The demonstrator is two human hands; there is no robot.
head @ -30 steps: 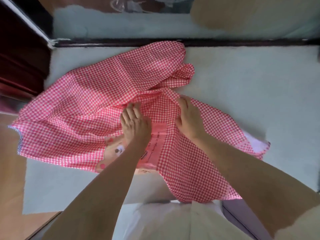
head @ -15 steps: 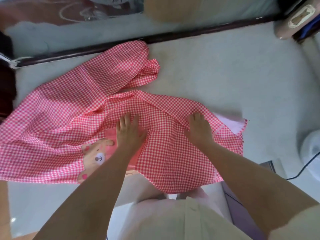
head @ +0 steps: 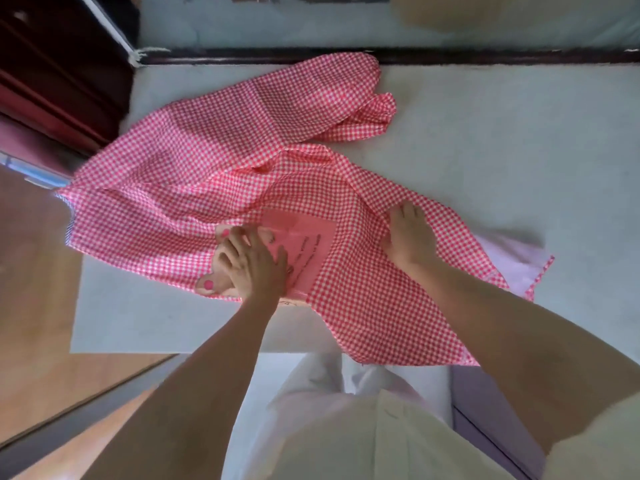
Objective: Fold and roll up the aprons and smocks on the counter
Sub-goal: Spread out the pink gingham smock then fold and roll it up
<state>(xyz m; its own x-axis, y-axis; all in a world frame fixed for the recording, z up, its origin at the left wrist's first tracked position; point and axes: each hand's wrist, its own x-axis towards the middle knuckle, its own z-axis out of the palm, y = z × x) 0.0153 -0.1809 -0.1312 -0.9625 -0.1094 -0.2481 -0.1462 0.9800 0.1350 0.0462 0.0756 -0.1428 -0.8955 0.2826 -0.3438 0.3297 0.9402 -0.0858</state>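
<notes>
A red-and-white gingham smock (head: pixel 194 161) lies spread and rumpled across the pale counter (head: pixel 502 150). One sleeve reaches toward the back edge, and its lower part hangs over the front edge. A pink pocket (head: pixel 304 244) with a bear patch sits near its middle. My left hand (head: pixel 252 261) lies flat on the pocket and bear patch, fingers spread. My right hand (head: pixel 408 233) presses flat on the cloth further right, near a fold. A pale pink inner lining (head: pixel 519 261) shows at the smock's right edge.
A dark strip (head: pixel 485 57) runs along the counter's back edge, with a reflective surface behind it. Dark red furniture (head: pixel 52 74) stands at the far left. Wooden floor (head: pixel 34 306) lies left of the counter. A purple cabinet front (head: pixel 485 420) is below right.
Both hands have slid apart over the smock: the left down onto the pocket and bear patch, the right out toward the right edge. The cloth lies flatter between them.
</notes>
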